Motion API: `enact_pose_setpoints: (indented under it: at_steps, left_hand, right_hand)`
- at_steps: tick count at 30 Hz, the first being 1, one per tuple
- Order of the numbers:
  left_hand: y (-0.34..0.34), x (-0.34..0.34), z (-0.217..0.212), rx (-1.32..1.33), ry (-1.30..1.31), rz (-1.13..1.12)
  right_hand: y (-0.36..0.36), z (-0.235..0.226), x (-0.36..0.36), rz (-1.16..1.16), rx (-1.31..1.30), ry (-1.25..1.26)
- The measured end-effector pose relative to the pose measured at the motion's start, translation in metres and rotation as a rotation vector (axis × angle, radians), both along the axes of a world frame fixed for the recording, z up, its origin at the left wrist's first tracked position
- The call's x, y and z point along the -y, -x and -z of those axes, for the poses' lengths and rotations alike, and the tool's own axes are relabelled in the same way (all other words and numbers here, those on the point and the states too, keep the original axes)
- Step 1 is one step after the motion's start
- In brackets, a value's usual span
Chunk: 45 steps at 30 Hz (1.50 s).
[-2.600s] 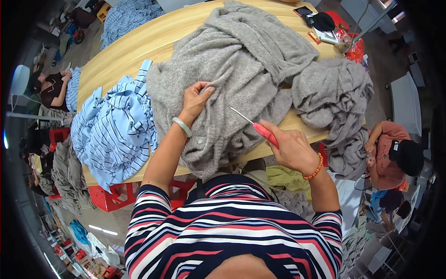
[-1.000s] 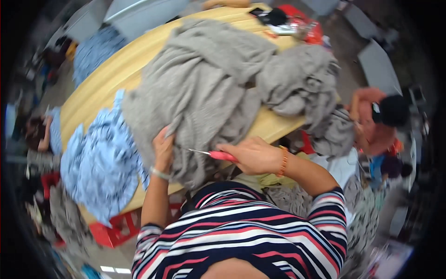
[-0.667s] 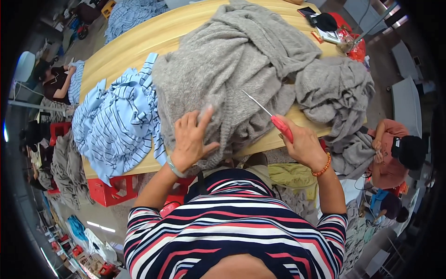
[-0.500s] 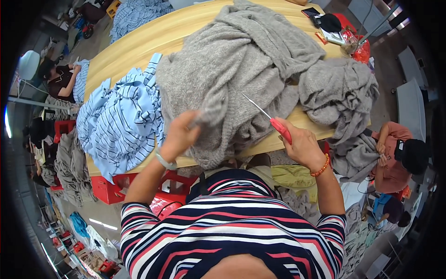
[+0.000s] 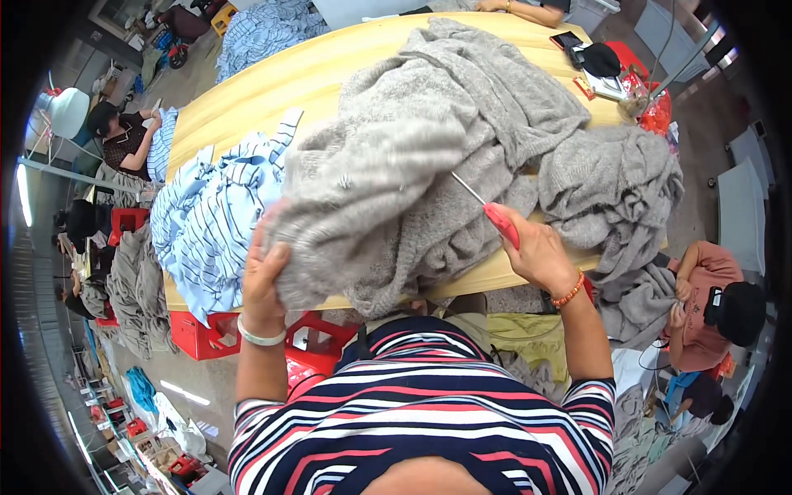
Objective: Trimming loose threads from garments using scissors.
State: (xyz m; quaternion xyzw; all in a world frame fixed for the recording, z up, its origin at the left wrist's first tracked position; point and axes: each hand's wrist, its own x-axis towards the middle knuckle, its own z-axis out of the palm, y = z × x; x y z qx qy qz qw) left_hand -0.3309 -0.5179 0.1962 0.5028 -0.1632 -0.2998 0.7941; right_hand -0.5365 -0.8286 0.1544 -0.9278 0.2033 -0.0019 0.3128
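While a heap of cloth fills its middle, the wooden table (image 5: 239, 103) sweeps across the upper half of the view, from about nine o'clock round to three. Largest on it is the grey garment (image 5: 437, 99), a fuzzy knit spread at twelve o'clock from the far side down to the near edge; its left portion is lifted and blurred. The blue striped pile (image 5: 214, 223) sits just past nine, right beside that raised cloth, and a grey bundle (image 5: 610, 177) lies between two and three.

The left hand (image 5: 266, 272), a little before nine, grips the garment's bunched edge, thumb on the near side; some fingers are too hidden to make out. The right hand (image 5: 540, 252), at three, is curled around the handle of a red-handled tool (image 5: 501, 224), whose thin metal shaft slants toward half past ten, over the knit. Whether its tip touches cloth, I cannot tell.

That tip looks like the chief hazard: cloth pulled across it could catch a loop and draw a thread. A wide swing by the left hand might drag the striped pile along, and a loose grip could let the hem slip over the near edge.
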Motion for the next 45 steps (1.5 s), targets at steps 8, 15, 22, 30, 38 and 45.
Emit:
enact_pose_setpoints:
  at_steps: [8,15,22,30,38,45]
  left_hand:
    - [-0.004,0.021,0.036,1.106,-0.855,-0.157]
    - [-0.06,0.105,0.06,0.978,-0.59,-0.3]
    - [-0.153,0.023,0.093,1.118,-0.939,-0.773]
    - [-0.03,0.115,0.056,0.907,-0.794,0.083]
    - [0.042,0.122,0.068,0.864,-0.584,0.87]
    - [0.001,0.151,0.09,-0.618,0.095,0.114]
  right_hand:
    - [-0.063,0.01,0.019,-0.112,0.05,0.044]
    - [-0.162,-0.046,0.003,-0.279,0.128,0.163]
    - [-0.124,0.012,0.03,-0.239,-0.104,0.18]
    - [-0.066,0.006,0.026,-0.236,-0.035,0.075]
    - [-0.017,-0.003,0.044,0.039,-0.062,0.061]
    - [0.01,0.009,0.026,0.116,-0.075,0.054]
